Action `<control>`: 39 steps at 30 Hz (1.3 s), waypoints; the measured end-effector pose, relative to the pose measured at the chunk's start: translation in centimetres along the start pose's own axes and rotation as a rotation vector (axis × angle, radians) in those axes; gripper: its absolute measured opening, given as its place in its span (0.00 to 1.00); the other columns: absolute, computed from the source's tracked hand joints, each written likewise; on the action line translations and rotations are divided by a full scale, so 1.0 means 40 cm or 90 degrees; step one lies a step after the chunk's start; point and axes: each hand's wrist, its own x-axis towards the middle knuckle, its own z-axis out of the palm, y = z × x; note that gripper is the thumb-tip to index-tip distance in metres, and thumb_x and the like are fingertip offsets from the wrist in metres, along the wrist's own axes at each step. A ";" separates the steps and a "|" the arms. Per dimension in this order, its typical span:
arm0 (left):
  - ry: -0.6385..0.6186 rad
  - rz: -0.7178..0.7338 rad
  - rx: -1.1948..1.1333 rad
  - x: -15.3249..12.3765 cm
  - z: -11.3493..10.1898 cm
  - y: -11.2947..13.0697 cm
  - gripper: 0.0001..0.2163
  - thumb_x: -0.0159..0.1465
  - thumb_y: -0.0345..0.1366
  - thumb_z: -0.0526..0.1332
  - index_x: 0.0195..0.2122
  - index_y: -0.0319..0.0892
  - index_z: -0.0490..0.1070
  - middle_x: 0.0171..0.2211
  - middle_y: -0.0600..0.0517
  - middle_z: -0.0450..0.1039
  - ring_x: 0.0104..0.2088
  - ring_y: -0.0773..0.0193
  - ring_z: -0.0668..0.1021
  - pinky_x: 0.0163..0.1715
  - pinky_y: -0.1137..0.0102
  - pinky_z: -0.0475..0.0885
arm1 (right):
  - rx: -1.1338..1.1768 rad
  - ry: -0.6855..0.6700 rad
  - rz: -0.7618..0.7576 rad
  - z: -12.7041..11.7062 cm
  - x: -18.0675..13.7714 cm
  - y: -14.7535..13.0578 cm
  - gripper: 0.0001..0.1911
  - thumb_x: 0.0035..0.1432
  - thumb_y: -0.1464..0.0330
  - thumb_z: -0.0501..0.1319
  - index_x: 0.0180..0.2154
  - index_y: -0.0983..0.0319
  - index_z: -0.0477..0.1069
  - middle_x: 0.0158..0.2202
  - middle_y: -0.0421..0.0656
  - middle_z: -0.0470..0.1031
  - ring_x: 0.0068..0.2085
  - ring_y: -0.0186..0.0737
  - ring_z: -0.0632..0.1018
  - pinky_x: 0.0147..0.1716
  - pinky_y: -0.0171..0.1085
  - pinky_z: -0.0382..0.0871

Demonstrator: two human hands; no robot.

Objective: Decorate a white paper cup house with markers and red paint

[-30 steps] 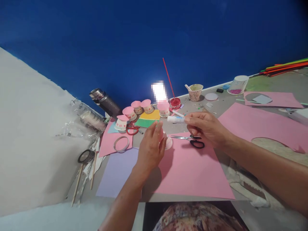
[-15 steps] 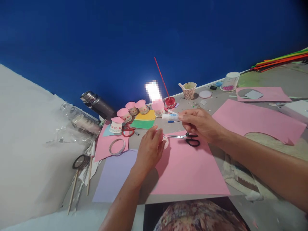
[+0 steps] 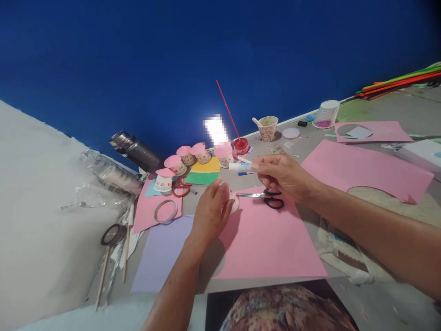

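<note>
My right hand (image 3: 280, 174) pinches a white glue stick (image 3: 240, 167), held level above the table. My left hand (image 3: 211, 207) curls around a small paper cup (image 3: 234, 203). Most of that cup is hidden behind the fingers, with a bit of pink showing at its top. Black-handled scissors (image 3: 273, 202) lie under my right hand on a large pink sheet (image 3: 275, 243). Beyond my left hand stand several paper cups with pink discs on top, one of them this cup (image 3: 225, 158) near the glue stick.
Red-handled scissors (image 3: 181, 189), a tape roll (image 3: 165, 211) and a purple sheet (image 3: 161, 257) lie left. A dark flask (image 3: 136, 151) leans by the blue wall. Behind are a red paint pot (image 3: 241, 146) and a patterned cup (image 3: 268, 129). A cut pink sheet (image 3: 365, 170) lies right.
The view has shifted slightly. My left hand has turned a little, so more pink shows on the cup it holds. The glue stick stays in my right hand.
</note>
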 end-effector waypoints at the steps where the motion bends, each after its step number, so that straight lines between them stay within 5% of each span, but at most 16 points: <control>1: -0.001 0.004 0.004 -0.001 0.001 0.000 0.17 0.75 0.37 0.58 0.64 0.43 0.66 0.65 0.34 0.72 0.66 0.44 0.76 0.61 0.49 0.76 | -0.002 0.002 0.001 0.000 0.001 0.000 0.22 0.56 0.54 0.74 0.23 0.61 0.70 0.17 0.34 0.66 0.19 0.25 0.59 0.18 0.33 0.47; 14: -0.010 0.020 0.036 -0.001 0.012 -0.001 0.17 0.75 0.32 0.56 0.63 0.44 0.66 0.64 0.35 0.72 0.67 0.44 0.75 0.61 0.48 0.76 | 0.014 0.013 0.021 -0.004 0.007 0.001 0.16 0.53 0.58 0.73 0.27 0.62 0.74 0.18 0.33 0.65 0.19 0.26 0.59 0.18 0.32 0.49; 19: -0.020 0.008 -0.022 -0.004 -0.020 0.004 0.28 0.73 0.40 0.62 0.72 0.44 0.59 0.73 0.33 0.60 0.74 0.41 0.65 0.69 0.44 0.67 | 0.011 0.012 0.013 -0.007 0.009 -0.003 0.17 0.54 0.57 0.72 0.26 0.62 0.73 0.17 0.34 0.66 0.19 0.26 0.59 0.18 0.32 0.49; 22: -0.024 -0.054 -0.100 -0.009 -0.065 -0.012 0.30 0.73 0.46 0.63 0.73 0.46 0.60 0.75 0.38 0.58 0.76 0.45 0.62 0.72 0.47 0.63 | -0.005 0.024 0.011 -0.009 0.012 -0.005 0.17 0.53 0.57 0.72 0.25 0.62 0.72 0.17 0.34 0.66 0.19 0.25 0.60 0.18 0.32 0.49; 28: -0.047 -0.225 -0.278 -0.007 -0.116 -0.066 0.21 0.71 0.53 0.63 0.58 0.49 0.79 0.67 0.43 0.73 0.71 0.46 0.71 0.70 0.48 0.67 | -0.024 0.040 0.040 -0.021 0.027 0.004 0.20 0.48 0.55 0.76 0.23 0.62 0.72 0.17 0.36 0.68 0.18 0.25 0.60 0.18 0.31 0.49; 36: -0.033 -0.334 -0.326 0.017 -0.064 -0.009 0.36 0.65 0.55 0.68 0.71 0.48 0.65 0.74 0.40 0.63 0.73 0.43 0.68 0.69 0.47 0.68 | -0.019 0.049 0.054 -0.044 0.046 0.027 0.21 0.47 0.55 0.78 0.26 0.63 0.74 0.18 0.36 0.68 0.19 0.25 0.60 0.18 0.32 0.48; 39: -0.007 -0.315 -0.256 0.014 -0.042 0.004 0.31 0.66 0.52 0.68 0.68 0.46 0.69 0.71 0.39 0.68 0.72 0.43 0.69 0.70 0.45 0.67 | -0.032 0.045 0.060 -0.047 0.045 0.027 0.21 0.48 0.54 0.77 0.26 0.63 0.74 0.18 0.36 0.69 0.19 0.25 0.60 0.19 0.32 0.50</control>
